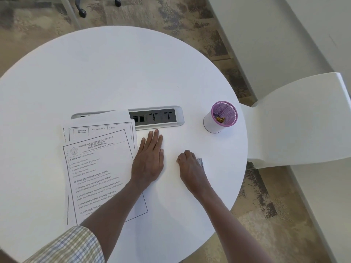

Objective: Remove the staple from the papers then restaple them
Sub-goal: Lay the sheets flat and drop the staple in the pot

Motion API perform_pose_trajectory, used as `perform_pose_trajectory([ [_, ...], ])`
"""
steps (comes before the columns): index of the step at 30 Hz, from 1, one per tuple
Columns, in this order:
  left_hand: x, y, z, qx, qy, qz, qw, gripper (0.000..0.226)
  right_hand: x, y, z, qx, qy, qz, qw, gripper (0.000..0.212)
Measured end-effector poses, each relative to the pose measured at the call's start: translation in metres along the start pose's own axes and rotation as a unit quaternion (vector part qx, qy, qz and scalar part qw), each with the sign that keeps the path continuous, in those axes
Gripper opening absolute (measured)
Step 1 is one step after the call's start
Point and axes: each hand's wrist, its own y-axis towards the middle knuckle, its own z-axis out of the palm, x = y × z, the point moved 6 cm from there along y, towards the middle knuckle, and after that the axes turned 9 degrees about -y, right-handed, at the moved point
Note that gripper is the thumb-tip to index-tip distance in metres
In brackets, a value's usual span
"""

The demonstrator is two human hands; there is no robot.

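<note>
Printed papers [95, 168] lie fanned on the left half of the round white table [114, 73]. My left hand [149, 158] rests flat on the table just right of the papers, fingers straight and together. My right hand [190, 166] sits further right with its fingers curled over a small metal stapler [201, 163], of which only a silver edge shows past the knuckles. No staple can be made out on the papers.
A power socket strip [163, 115] is set into the table behind the papers. A pink mesh cup [221, 117] with gold clips inside stands at the right. A white chair [296, 120] is beside the table's right edge.
</note>
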Motion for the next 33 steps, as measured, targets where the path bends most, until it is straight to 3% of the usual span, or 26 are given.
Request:
perform_pose_trajectory([
  [3,0.0,0.0,0.001,0.001,0.006,0.001,1.0,0.053,-0.005,0.004,-0.006,-0.025,0.107,0.035,0.993,0.025],
  [6,0.0,0.0,0.001,0.0,0.005,0.003,1.0,0.053,-0.018,0.01,-0.01,-0.012,0.244,0.12,0.962,0.021],
  [10,-0.001,0.001,0.0,-0.008,0.002,0.009,1.0,0.053,-0.039,0.015,-0.042,-0.076,0.301,0.162,0.937,0.02],
  [19,-0.001,0.001,-0.003,-0.007,-0.002,0.008,1.0,0.055,-0.108,0.053,-0.109,-0.208,0.17,0.2,0.942,0.018],
  [24,-0.001,0.001,-0.003,-0.009,-0.004,0.008,1.0,0.055,-0.137,0.074,-0.113,-0.185,0.125,0.224,0.949,0.016],
  [33,0.0,0.0,-0.003,-0.014,-0.005,0.011,1.0,0.053,-0.136,0.084,-0.112,-0.154,0.036,0.191,0.969,0.012],
])
